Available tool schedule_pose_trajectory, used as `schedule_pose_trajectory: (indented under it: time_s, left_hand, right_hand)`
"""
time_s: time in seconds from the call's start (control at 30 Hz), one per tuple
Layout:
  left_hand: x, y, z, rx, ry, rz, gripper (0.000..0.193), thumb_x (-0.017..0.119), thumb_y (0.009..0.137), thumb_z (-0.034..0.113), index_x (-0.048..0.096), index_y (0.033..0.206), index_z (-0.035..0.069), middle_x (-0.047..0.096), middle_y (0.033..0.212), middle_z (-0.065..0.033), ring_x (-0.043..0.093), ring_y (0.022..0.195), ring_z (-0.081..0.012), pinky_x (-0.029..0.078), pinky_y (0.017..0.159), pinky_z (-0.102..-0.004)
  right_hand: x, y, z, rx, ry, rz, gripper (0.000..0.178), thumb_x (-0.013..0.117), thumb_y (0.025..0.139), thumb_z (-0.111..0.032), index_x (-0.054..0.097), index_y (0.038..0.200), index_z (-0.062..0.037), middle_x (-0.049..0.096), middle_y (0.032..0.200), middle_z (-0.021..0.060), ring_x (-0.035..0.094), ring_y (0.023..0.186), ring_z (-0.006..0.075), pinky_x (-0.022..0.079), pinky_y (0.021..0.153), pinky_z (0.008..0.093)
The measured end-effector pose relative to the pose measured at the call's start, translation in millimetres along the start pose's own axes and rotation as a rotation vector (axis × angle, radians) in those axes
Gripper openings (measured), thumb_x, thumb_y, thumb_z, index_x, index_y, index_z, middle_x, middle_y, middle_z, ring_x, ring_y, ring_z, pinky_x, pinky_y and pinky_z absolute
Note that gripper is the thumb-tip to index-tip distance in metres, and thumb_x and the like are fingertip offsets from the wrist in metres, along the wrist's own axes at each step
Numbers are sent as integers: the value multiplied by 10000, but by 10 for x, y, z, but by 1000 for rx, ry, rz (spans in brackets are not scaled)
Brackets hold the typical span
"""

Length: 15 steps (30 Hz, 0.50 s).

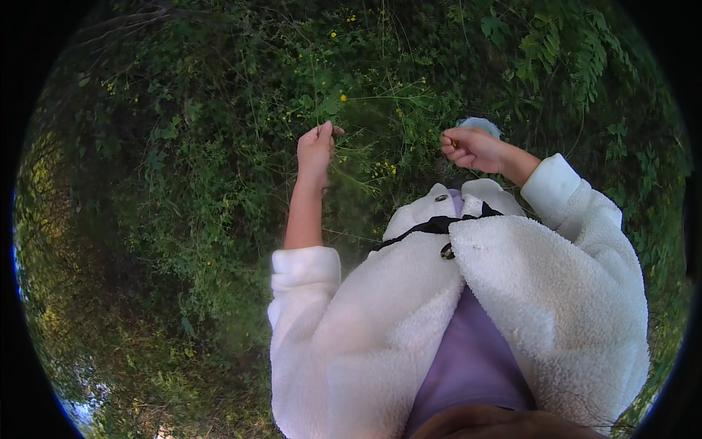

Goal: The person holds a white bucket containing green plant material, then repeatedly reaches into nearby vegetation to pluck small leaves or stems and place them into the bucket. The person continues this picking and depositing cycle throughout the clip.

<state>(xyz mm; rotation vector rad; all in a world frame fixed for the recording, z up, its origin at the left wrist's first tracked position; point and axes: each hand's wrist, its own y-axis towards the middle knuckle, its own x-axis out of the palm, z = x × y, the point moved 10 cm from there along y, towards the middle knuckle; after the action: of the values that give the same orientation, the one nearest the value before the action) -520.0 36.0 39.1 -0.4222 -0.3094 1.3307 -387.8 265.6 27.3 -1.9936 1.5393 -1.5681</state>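
My left hand [316,154] is closed in a pinch, thumb and forefinger together on a thin green plant stem [316,110]. Slender branching stalks [356,155] spread out beside its fingers. Just beyond, a yellow flower [343,98] stands out against the leaves. To the right, my right hand [474,149] has its fingers curled, and a small yellowish-brown bit shows at the fingertips, too small to name. Behind that hand, partly covered by it, is a pale bluish-white thing [481,126] whose kind I cannot make out.
Dense green undergrowth [197,161] surrounds me, dotted with small yellow flowers [384,170]. Fern-like leaves [585,62] hang at the far right, and bare twigs [121,28] cross the far left. A black strap [431,225] crosses my white fleece jacket [395,285].
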Motion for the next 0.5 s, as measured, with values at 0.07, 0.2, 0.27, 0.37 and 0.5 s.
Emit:
schedule_pose_trajectory:
  time_s: [0.07,0.2,0.27,0.37,0.5]
  left_hand:
    - [9,17,67,77,121,-88,258,464,904,201,602,806,7,315,487,86,235,421,-19,184,400,-206]
    - [-27,24,72,91,283,-116,268,474,901,231,590,818,4,315,508,84,232,444,-22,202,426,-206]
    - [-39,20,81,95,370,-108,266,480,896,231,616,813,18,334,513,88,254,450,-19,214,430,-204]
    - [-54,5,91,114,450,-98,260,485,893,232,634,803,38,343,517,92,267,455,-18,225,437,-202]
    - [-57,-27,91,148,484,-113,258,491,889,240,644,808,49,351,525,93,276,463,-18,231,443,-199]
  right_hand:
    - [-32,-24,-820,-393,-39,-79,128,404,901,-129,488,853,-44,456,784,-1,361,591,47,309,471,162]
    - [-10,60,-1845,-672,-257,-47,173,406,911,-108,506,997,5,463,797,-2,398,652,57,354,539,166]
    - [118,221,-2072,-700,-397,15,252,400,926,-138,487,1098,23,445,769,-25,365,620,54,340,532,171]
    - [445,530,-2200,-662,-706,41,311,378,942,-218,533,1100,1,404,706,-43,312,579,60,331,532,193]
    - [718,941,-1866,-495,-1435,79,509,312,925,-432,606,1043,-34,506,752,32,346,577,121,361,572,287]
